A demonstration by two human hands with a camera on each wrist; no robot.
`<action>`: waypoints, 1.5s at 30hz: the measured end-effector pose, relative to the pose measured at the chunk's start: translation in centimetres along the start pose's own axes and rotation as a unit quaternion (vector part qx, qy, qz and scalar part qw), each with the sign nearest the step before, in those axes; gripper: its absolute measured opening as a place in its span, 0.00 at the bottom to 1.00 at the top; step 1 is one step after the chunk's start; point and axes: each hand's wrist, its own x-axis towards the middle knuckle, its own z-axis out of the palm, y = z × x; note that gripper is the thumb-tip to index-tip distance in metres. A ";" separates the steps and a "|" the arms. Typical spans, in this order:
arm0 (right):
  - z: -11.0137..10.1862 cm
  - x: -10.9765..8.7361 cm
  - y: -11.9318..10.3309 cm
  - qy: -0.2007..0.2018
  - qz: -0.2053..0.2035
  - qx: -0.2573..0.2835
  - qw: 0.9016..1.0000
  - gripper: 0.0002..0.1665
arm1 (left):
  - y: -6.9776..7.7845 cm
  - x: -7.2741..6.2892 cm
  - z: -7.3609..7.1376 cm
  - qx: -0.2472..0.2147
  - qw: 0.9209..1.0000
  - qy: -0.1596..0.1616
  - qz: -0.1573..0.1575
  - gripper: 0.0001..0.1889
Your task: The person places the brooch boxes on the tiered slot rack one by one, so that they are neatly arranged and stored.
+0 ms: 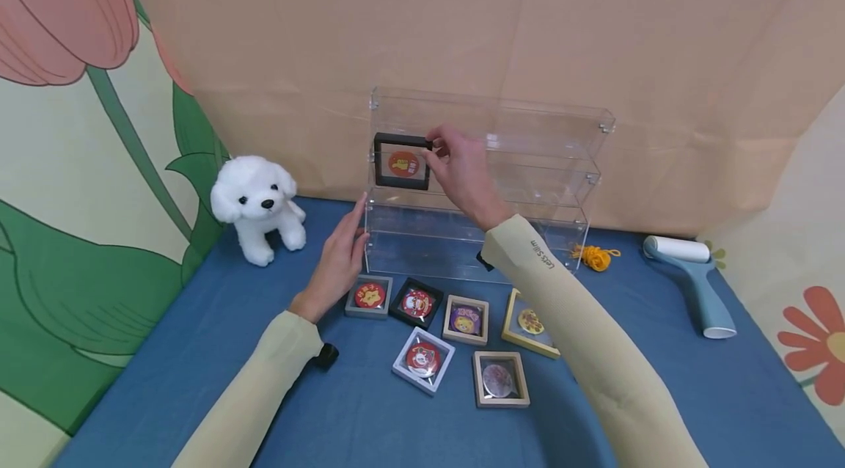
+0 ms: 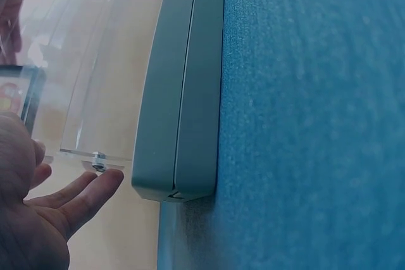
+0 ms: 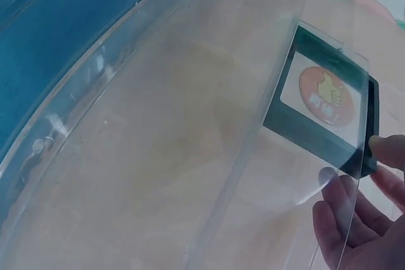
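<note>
pinching black frame (image 1: 401,163) by edge: right hand (image 1: 464,176); left hand (image 1: 338,257) straight-fingered at clear rack (image 1: 436,237). lopsided hold could tip frame.

Head view: we find even, moderately bright light; soft shadows on the blue cloth (image 1: 370,424) beside the lint roller (image 1: 709,292) and below the right sleeve (image 1: 594,336). Small glints on the clear rack (image 1: 535,185). Wrist views hazier, lower in contrast: we note pale glare upper left in the left one, whitish reflections and bowed rack edges in the right.
</note>
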 end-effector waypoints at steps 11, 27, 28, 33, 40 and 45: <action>-0.5 0.0 0.4 0.021 -0.017 -0.006 1.000 0.15 | 0.0 0.0 0.0 -0.001 1.000 0.001 -0.003 0.39; -2.9 -1.1 -0.5 0.013 -0.009 -0.033 0.999 0.19 | -0.4 0.2 0.0 0.005 1.000 -0.002 -0.001 0.39; -3.0 -1.1 -0.6 0.012 -0.009 -0.035 0.999 0.19 | -0.4 0.3 0.0 0.006 1.000 -0.002 -0.002 0.39; -3.8 -1.7 -0.8 0.016 -0.026 -0.024 0.999 0.18 | -0.5 0.2 -0.1 0.007 1.000 0.002 0.003 0.38; -5.0 -2.6 -0.9 0.033 -0.050 0.001 0.998 0.18 | -0.5 0.2 -0.3 0.007 1.000 0.006 0.010 0.38; -5.8 -3.4 -0.5 0.033 -0.054 -0.009 0.998 0.18 | -0.5 0.3 -0.5 0.008 1.000 0.006 0.013 0.38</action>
